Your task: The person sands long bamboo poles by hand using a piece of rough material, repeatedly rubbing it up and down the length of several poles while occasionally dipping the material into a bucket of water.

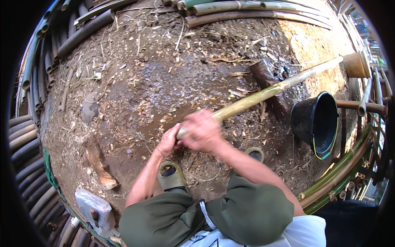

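Observation:
A long green-yellow bamboo pole (pixel 247 101) slants from my hands up to the right, paler toward its far end. It lies across a dark wet log (pixel 269 88) on the ground. My left hand (pixel 167 141) is closed around the near end of the pole. Just to its right, my right hand (pixel 201 131) is wrapped over the pole, slightly blurred; whether anything else is under its fingers is hidden. Both hands are just beyond my shoes (pixel 172 175), between my bent knees.
A black bucket (pixel 298 117) lies tipped on its side at right. Beyond the pole's far end is a brown round block or pot (pixel 356 66). Bamboo stacks (pixel 255 6) border the muddy ground. At left lie a wood chunk (pixel 98 162) and a plastic-wrapped bundle (pixel 94 210).

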Demonstrator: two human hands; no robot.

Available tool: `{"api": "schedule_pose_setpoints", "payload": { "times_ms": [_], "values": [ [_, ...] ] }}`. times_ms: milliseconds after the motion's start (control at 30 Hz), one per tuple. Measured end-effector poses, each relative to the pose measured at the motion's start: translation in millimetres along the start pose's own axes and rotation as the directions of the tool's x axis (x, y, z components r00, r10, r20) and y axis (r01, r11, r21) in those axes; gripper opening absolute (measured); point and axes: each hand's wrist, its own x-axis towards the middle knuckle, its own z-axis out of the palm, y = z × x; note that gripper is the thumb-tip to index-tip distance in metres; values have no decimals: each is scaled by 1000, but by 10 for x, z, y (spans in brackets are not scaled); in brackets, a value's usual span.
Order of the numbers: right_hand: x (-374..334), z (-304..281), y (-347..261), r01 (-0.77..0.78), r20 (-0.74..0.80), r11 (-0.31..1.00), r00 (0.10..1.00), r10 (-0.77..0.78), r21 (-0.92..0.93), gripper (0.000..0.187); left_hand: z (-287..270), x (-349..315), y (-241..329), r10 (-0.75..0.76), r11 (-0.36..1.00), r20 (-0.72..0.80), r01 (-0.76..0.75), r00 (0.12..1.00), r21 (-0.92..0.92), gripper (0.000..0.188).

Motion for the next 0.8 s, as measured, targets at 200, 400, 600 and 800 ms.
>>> {"api": "schedule_pose_setpoints", "payload": {
  "times_ms": [200, 400, 600, 800],
  "values": [
    [-305, -323, 616, 60, 14, 979, 998, -58, -196, 34, -180, -71, 168, -528, 773, 362, 611, 768, -171, 67],
    [-309, -1704, 2273, -389, -237, 784, 921, 310, -484, 23, 345, -140, 292, 114, 907, -50, -84, 992, 412, 47],
    [-187, -135, 60, -23, -16, 1000, 1000, 23, -10, 28, 164, 15, 485, -544, 834, 222, 550, 809, 40, 48],
    [-259, -645, 965, -46, -202, 977, 979, 2, -209, 21, -38, -128, 501, -601, 789, 239, 614, 763, 24, 47]
  ]
}}
